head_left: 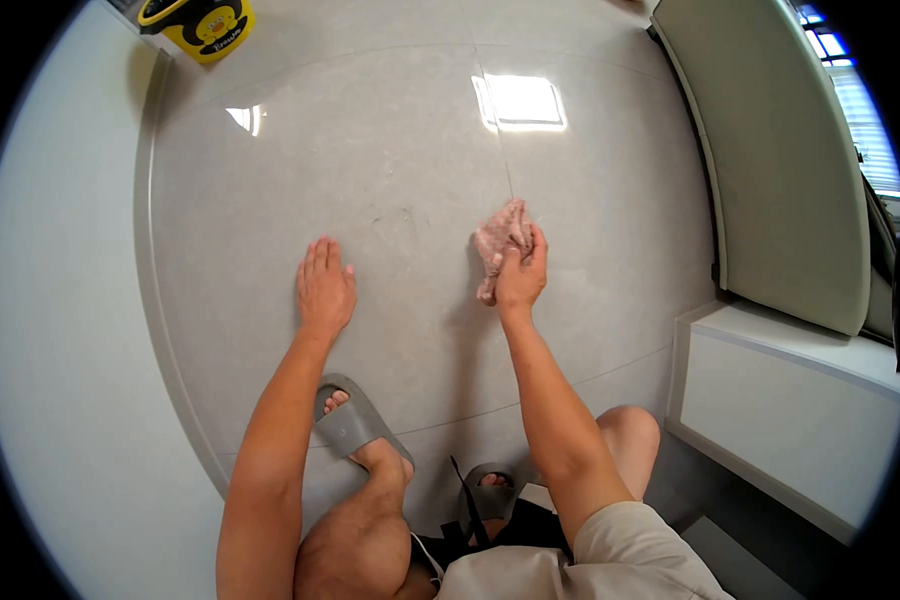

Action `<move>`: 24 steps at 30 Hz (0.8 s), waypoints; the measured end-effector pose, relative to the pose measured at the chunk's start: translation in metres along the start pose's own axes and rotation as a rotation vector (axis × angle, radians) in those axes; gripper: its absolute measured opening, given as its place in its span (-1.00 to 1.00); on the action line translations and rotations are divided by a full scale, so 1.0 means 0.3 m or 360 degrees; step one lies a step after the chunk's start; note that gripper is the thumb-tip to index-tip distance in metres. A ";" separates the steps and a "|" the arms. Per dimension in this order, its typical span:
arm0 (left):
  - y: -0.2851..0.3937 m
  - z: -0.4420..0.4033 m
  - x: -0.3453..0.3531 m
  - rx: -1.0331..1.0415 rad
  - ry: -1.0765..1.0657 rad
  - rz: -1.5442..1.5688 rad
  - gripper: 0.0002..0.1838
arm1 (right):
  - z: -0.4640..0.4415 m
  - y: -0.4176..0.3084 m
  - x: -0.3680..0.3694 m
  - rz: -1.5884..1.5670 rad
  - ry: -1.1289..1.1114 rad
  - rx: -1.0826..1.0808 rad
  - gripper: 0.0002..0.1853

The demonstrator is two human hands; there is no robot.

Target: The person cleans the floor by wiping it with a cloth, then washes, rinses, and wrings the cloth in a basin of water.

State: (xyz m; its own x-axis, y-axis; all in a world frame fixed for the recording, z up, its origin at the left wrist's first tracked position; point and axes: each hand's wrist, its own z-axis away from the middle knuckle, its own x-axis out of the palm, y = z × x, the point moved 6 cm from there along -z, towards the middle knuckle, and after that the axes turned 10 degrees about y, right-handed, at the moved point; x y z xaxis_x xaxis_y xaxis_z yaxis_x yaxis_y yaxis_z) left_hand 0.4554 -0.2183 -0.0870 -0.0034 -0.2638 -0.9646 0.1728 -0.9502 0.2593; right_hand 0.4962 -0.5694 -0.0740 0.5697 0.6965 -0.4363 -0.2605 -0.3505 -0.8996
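Observation:
My right hand [520, 275] grips a crumpled pinkish cleaning cloth [498, 238], which hangs at or just over the grey tiled floor [400, 150]. Whether the cloth touches the tiles I cannot tell. To the left, my left hand [325, 288] lies flat with its fingers stretched forward, palm down at the floor. Small dark marks [407, 214] show on the tiles between the two hands.
A yellow and black bucket [202, 25] with a cartoon figure stands at the far left. White panelling [65, 270] runs along the left side. A beige upholstered piece [770, 150] and a white ledge [780, 370] border the right. My grey slippers [365, 425] are below.

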 end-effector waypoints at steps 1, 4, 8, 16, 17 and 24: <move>-0.002 -0.002 -0.002 -0.0011 -0.0012 0.0004 -0.37 | -0.012 -0.006 -0.033 0.0035 0.0029 0.0000 -0.41; -0.010 -0.007 -0.012 -0.0044 -0.0036 0.0025 -0.38 | -0.030 0.060 -0.081 0.0352 0.0101 -0.0135 -0.40; -0.023 -0.027 -0.018 -0.0038 0.0047 0.0077 -0.39 | -0.008 0.122 -0.020 0.0968 -0.0074 -0.0539 -0.35; -0.087 -0.041 -0.030 -0.0085 -0.0012 -0.0008 -0.37 | 0.025 0.031 0.282 0.1256 -0.0104 -0.0482 -0.33; -0.090 -0.039 -0.036 -0.0073 -0.0050 -0.0009 -0.37 | 0.017 0.014 0.335 0.1248 -0.0150 -0.0511 -0.32; -0.088 -0.096 -0.010 -0.0075 0.0038 -0.0057 -0.33 | 0.001 -0.089 0.487 0.0771 -0.0319 -0.0953 -0.46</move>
State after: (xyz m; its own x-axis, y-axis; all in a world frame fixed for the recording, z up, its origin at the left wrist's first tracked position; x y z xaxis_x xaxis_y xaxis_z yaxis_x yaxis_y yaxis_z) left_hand 0.4792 -0.1877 -0.0922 0.0130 -0.2255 -0.9742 0.2193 -0.9499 0.2228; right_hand 0.5860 -0.4581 -0.1136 0.3345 0.4599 -0.8226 0.0521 -0.8805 -0.4711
